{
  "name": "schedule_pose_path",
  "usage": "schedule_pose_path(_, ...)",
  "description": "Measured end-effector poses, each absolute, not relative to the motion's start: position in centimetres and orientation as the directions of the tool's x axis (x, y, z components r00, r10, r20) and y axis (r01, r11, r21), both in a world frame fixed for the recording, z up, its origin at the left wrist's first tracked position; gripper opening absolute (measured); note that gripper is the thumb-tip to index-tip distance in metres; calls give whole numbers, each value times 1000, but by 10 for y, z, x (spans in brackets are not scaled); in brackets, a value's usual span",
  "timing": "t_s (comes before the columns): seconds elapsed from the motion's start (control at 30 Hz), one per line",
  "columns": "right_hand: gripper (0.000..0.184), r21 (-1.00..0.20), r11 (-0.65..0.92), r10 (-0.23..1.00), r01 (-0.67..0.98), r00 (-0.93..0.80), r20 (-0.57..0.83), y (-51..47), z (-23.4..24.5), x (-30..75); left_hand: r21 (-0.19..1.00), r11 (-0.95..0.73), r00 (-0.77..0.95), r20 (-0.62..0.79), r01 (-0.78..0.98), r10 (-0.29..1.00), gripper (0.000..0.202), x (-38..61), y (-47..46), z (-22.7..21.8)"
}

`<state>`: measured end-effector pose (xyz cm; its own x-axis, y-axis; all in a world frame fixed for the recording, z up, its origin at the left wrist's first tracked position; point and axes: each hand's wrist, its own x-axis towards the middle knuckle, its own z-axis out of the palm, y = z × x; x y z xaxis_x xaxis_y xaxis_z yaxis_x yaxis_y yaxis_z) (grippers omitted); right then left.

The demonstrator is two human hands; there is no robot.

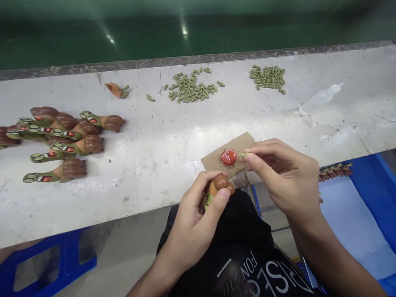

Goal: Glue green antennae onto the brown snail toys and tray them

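Note:
My left hand [202, 206] is wrapped round a snail figurine [213, 189] with a brown shell and a green and orange body, held just past the table's front edge. Between the thumb and fingertips of my right hand [275, 173] is a small green peg [243, 154]. The peg is close beside a glossy red blob [229, 157] on a piece of cardboard [243, 142]. Part of the figurine is hidden by my left fingers.
Several similar figurines [68, 144] lie at the left. Two piles of green pegs [192, 88] are at the back, with a white plastic bottle [321, 99] to their right. A blue stool [62, 255] stands below left, and a blue crate [368, 177] holding figurines is at the right.

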<state>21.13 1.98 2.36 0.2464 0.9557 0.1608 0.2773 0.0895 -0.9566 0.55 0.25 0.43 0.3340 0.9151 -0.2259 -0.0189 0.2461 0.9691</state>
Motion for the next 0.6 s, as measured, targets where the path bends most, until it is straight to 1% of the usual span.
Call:
schedule_pose_path(0.03, 10, -986, 33, 963, 166, 259, 76, 18, 24, 210, 972, 231, 319, -207, -38, 925, 18, 8, 4, 5)
schedule_pose_path(0.1, 4, -997, -64, 976, -30, 207, -69, 14, 22, 209, 972, 220, 291, -189, -79, 938, 14, 11, 6, 7)
schedule_pose_path(0.13, 3, -989, -105, 978, -99, 167, -121, 13, 21, 208, 972, 216, 283, -183, -93, 942, 13, 13, 7, 8)
schedule_pose_path(0.2, 6, -972, -156, 977, -175, 118, -178, 11, 18, 208, 975, 200, 283, -165, -100, 945, 11, 14, 8, 9)
schedule_pose_path(0.3, 5, -970, -155, 974, -186, 137, -182, 9, 15, 208, 979, 178, 299, -141, -99, 944, 11, 14, 8, 9)
schedule_pose_path(0.5, 10, -984, -137, 977, -114, 148, -153, 9, 13, 207, 979, 175, 317, -134, -104, 939, 9, 11, 9, 6)
schedule_pose_path(0.6, 8, -986, -135, 980, -96, 136, -148, 8, 13, 208, 978, 182, 313, -144, -97, 939, 9, 11, 9, 6)
